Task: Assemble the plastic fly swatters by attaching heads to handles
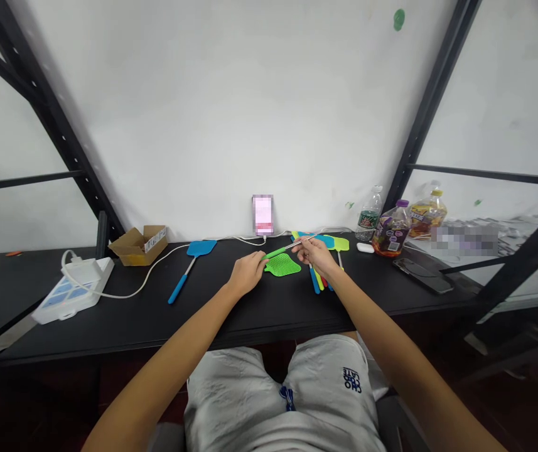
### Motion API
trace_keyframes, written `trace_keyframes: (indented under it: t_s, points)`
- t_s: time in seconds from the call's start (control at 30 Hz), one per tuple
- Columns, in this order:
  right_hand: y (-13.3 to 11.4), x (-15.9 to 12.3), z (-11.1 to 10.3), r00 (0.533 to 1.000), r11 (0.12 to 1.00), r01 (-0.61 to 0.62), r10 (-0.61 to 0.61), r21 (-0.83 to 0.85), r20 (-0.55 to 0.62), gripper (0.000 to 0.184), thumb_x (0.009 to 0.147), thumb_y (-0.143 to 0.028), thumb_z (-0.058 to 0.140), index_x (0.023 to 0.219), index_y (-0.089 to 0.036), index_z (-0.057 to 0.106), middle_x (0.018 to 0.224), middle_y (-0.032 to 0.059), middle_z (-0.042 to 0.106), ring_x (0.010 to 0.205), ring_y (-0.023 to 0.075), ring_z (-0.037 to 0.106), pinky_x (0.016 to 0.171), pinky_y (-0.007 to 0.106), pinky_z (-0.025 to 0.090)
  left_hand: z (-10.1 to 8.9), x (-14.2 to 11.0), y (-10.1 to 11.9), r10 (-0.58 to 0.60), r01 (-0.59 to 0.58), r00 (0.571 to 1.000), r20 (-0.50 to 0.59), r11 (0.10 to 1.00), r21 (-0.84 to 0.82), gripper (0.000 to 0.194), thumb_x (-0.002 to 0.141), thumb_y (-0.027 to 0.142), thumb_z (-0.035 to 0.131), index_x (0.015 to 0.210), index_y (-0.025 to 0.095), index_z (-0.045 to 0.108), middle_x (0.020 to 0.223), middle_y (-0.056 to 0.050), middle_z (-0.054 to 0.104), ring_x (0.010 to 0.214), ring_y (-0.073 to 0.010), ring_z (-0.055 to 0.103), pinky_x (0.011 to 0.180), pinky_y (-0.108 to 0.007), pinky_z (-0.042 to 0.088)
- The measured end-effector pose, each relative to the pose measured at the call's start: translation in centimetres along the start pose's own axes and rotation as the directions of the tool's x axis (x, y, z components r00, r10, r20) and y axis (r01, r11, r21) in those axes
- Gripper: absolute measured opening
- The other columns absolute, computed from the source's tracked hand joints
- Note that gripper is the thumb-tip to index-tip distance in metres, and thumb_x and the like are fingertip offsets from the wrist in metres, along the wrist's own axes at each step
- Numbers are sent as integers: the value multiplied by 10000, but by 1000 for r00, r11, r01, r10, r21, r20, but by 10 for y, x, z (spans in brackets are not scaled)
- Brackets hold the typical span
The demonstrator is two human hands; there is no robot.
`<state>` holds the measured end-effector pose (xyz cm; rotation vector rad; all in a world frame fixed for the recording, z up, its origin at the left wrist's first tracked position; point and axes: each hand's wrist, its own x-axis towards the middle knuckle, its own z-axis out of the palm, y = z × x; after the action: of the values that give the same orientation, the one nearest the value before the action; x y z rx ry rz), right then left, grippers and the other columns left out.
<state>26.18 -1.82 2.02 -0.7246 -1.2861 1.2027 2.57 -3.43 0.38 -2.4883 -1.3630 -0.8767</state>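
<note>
My left hand [246, 274] is closed around the end of a green handle [275, 253]. A thin metal rod [292, 245] runs from that handle up to the right, and my right hand [314, 256] pinches it between the fingers. Below the handle, a green perforated fly swatter head [284, 267] lies on the black table; whether it joins the rod cannot be made out. Beside my right hand lie several fly swatters with coloured handles [316, 280], partly hidden by it. A blue fly swatter [192, 263] lies to the left of my left hand.
A phone [263, 215] leans on the wall with a white cable. At left are an open cardboard box [141, 246] and a white power strip [78, 289]. Drink bottles [391, 229], a white case [365, 247] and a dark phone [422, 276] are at right.
</note>
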Motion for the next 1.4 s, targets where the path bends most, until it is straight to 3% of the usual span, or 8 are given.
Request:
trace_keyframes:
  t_s: [0.13, 0.23, 0.37, 0.5, 0.73, 1.07, 1.23, 1.4]
  points:
    - [1, -3, 8, 987, 992, -26, 45, -120, 156, 471, 774, -590, 641, 972, -163, 630, 853, 66, 704, 532, 101, 579, 394, 187, 327, -2, 2, 8, 32, -34, 999, 23, 997, 76, 308, 989, 391, 335, 1032, 211, 581, 911, -62, 655, 902, -193, 601, 808, -302, 408]
    - [6, -3, 13, 977, 948, 79, -12, -308, 213, 452, 821, -578, 587, 1011, -170, 631, 899, 77, 700, 656, 140, 628, 462, 205, 401, -2, 4, 13, 70, -74, 996, 50, 995, 72, 306, 999, 347, 298, 1037, 196, 561, 926, -72, 647, 902, -193, 603, 843, -318, 398]
    - [13, -3, 10, 957, 675, 291, -196, -678, 216, 372, 810, -508, 641, 984, -179, 654, 962, 84, 677, 872, 202, 624, 724, 306, 487, -1, 3, 12, -12, 9, 997, 73, 999, 47, 241, 985, 273, 319, 1117, 202, 508, 1068, -84, 626, 914, -194, 616, 768, -299, 413]
    - [19, -4, 7, 956, 380, 283, -179, -881, 230, 464, 788, -526, 667, 1086, -171, 637, 1054, 117, 630, 1016, 260, 570, 874, 369, 443, 1, 2, 9, -172, 164, 978, 116, 983, 76, 198, 958, 340, 394, 1042, 206, 513, 1027, -81, 644, 901, -216, 631, 721, -301, 422]
    - [25, -6, 6, 977, 184, 210, -17, -960, 211, 641, 704, -643, 694, 1119, -160, 618, 1052, 146, 607, 1025, 307, 546, 841, 374, 432, 7, 4, 5, -256, 232, 940, 224, 964, 129, 418, 849, 611, 495, 866, 200, 564, 960, -95, 676, 870, -260, 646, 700, -320, 445]
    - [28, -3, 6, 984, 257, 169, 5, -951, 177, 656, 660, -576, 766, 1135, -160, 591, 1109, 150, 594, 1065, 296, 542, 855, 361, 439, 5, 14, -7, -355, 358, 870, 342, 932, 57, 213, 829, 437, 567, 813, 233, 626, 911, -54, 707, 868, -240, 656, 644, -277, 426]
    - [35, 1, 3, 995, 396, 98, -30, -913, 94, 708, 660, -495, 788, 1226, -156, 534, 1137, 157, 602, 1057, 282, 566, 841, 350, 442, 4, 15, -12, -345, 382, 866, 361, 924, -33, 180, 814, 398, 592, 828, 226, 644, 844, -32, 696, 770, -188, 638, 598, -247, 389]
    - [30, 7, 4, 991, 539, 32, -124, -842, -42, 392, 787, -406, 661, 1072, -145, 598, 822, 51, 630, 808, 216, 590, 736, 311, 433, 4, 14, -15, -328, 382, 889, 319, 916, -124, 177, 817, 377, 592, 819, 205, 635, 817, -20, 671, 742, -163, 607, 585, -236, 354]
